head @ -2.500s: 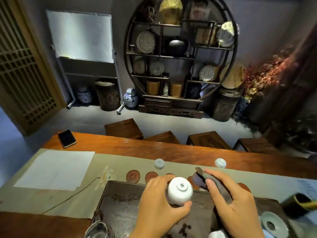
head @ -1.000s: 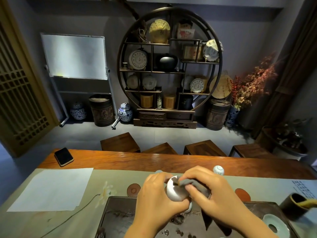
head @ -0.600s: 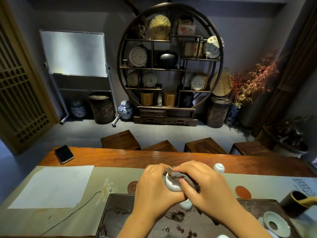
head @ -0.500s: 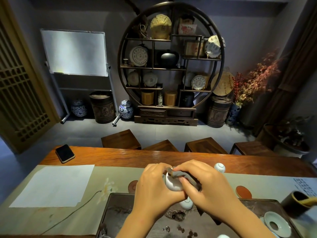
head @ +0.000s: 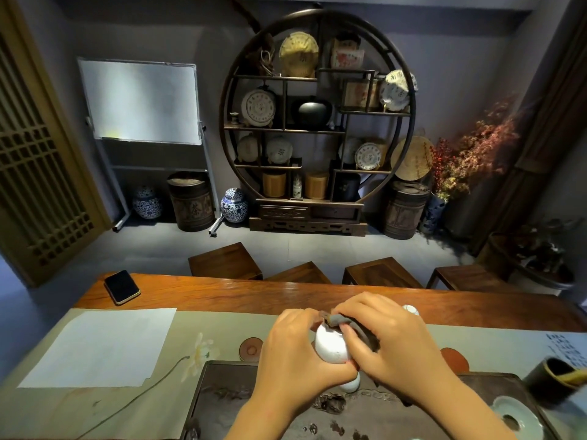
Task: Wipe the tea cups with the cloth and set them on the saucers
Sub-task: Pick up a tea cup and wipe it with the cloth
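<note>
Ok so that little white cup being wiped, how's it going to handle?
The white cup looks like glazed ceramic, so probably slick and breakable. It sits within the left hand, so likely light. Its rounded wall suggests it could roll if laid sideways.

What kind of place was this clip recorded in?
Most likely a tea room or tea shop. A round display shelf holds wrapped tea cakes, a long wooden table faces a row of stools, and a dark tea tray lies under the hands.
</note>
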